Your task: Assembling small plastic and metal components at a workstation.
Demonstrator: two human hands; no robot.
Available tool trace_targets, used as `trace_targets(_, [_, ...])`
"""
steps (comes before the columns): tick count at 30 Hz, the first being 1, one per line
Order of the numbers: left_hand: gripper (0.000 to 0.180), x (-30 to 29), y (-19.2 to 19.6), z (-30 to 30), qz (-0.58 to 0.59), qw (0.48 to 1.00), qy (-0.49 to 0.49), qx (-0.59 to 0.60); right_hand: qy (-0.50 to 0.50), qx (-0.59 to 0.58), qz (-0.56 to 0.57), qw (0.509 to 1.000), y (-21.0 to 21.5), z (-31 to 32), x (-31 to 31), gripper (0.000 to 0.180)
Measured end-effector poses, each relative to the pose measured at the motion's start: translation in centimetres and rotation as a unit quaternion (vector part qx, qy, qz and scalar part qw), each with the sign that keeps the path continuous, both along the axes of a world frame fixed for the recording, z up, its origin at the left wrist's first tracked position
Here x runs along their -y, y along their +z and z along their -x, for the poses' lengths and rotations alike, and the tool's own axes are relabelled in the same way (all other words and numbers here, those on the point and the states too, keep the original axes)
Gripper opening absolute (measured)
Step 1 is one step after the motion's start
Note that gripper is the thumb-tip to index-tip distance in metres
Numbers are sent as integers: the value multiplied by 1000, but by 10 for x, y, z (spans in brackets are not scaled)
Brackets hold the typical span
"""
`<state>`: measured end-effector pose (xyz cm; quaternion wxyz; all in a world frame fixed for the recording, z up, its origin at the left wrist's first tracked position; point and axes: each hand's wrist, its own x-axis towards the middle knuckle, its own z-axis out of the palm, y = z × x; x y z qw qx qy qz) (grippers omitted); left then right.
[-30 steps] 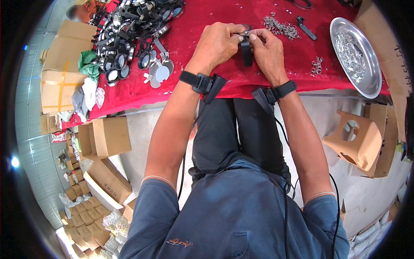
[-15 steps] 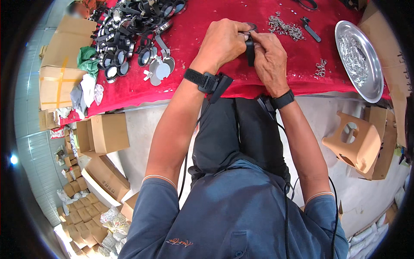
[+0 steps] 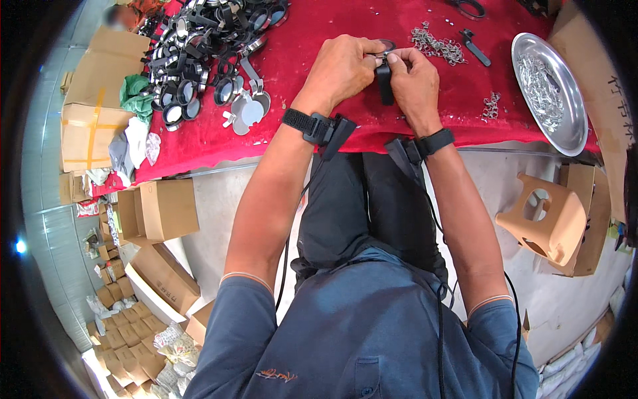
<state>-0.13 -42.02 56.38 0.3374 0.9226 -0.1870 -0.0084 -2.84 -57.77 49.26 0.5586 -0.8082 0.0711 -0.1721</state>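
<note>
Left hand (image 3: 342,72) and right hand (image 3: 415,86): thumbs and fingers pinch black-handled piece (image 3: 385,85) between them, above red cloth (image 3: 302,50). Handle points toward body; fingers partly cover round end, so cannot tell whether joint is complete. Piece not yet set down. Similar pieces (image 3: 193,56) piled left. Apparently unused: wire clips (image 3: 435,46), loose black handle (image 3: 476,50) beside them, small metal parts (image 3: 541,93) in oval tray (image 3: 573,136).
</note>
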Motion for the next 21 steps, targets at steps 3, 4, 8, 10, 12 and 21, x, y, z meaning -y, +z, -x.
trace_targets(3, [34, -2, -4, 0, 8, 1000, -6, 23, -12, 46, 25, 999, -4, 0, -4, 24])
trace_targets(4, [34, -3, -6, -1, 16, 998, -15, 53, -15, 73, 43, 996, -5, -1, -5, 23])
trace_targets(8, [34, -4, -7, 1, 28, 1000, -13, 4, -11, 48, 11, 999, -9, -2, -1, 21])
trace_targets(10, [34, -7, -10, 2, 45, 999, 7, 7, 28, -8, -68, 997, -2, 1, 0, 21])
trace_targets(12, [34, -2, -5, 3, 30, 999, 24, -4, 25, -2, -40, 999, -2, 1, 1, 22])
trace_targets(21, [33, 7, -3, 2, 3, 998, 65, 8, 25, -9, -82, 996, -8, -4, 5, 25])
